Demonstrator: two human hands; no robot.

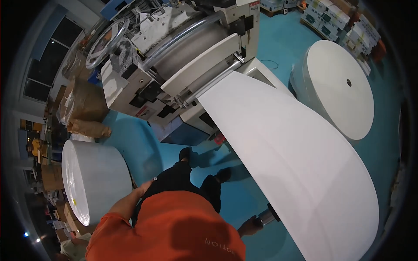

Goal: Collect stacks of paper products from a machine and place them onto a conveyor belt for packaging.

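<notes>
A wide white paper web runs from a metal roller on the machine down to the lower right. Low at its near edge, a short metal shaft end sticks out beside a dark collar. My right hand is at the tip of this shaft and appears closed on it, in shadow. My left hand rests against my dark trousers at the hip, its fingers mostly out of sight. Nothing shows in it.
The pale machine with a handwheel stands ahead. A big wrapped roll is at left, another large roll at right. Brown wrapped bundles lie at far left; stacked cartons are at the back right.
</notes>
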